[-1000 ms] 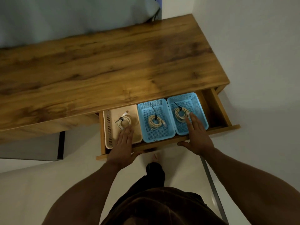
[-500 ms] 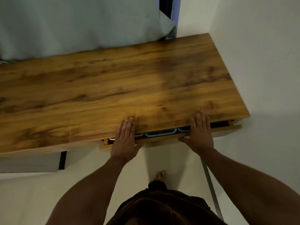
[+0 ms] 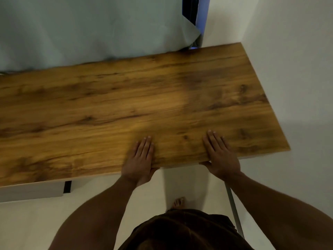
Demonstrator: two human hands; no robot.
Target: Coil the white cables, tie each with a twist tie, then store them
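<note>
While a wood-grain counter (image 3: 126,109) fills the middle of the frame from the left edge to the right-hand wall, a person stands at its near edge with both arms reaching up from the bottom of the frame. A pale sheet (image 3: 81,27) hangs across the upper left, and a white wall (image 3: 297,51) closes the right side; a bare foot (image 3: 178,202) shows on the light floor (image 3: 27,222) at lower centre. Left hand (image 3: 139,160) and right hand (image 3: 220,156) lie palm-down at the counter's front lip, fingers (image 3: 146,145) flat, spread and released, grasping nothing, with the thumbs tucked under the edge. No white cables, twist ties or any drawer front can be seen anywhere in the frame, so the cables' place cannot be told from this view; with the counter bare, they are judged to be already stored out of sight beneath it. The step in hand reads as the final close-up of storage, with the task all but finished. Done well, it calls for even pressure from both hands so whatever slides under the top seats squarely, thumbs drawn clear of the gap before the hands lift away.
</note>
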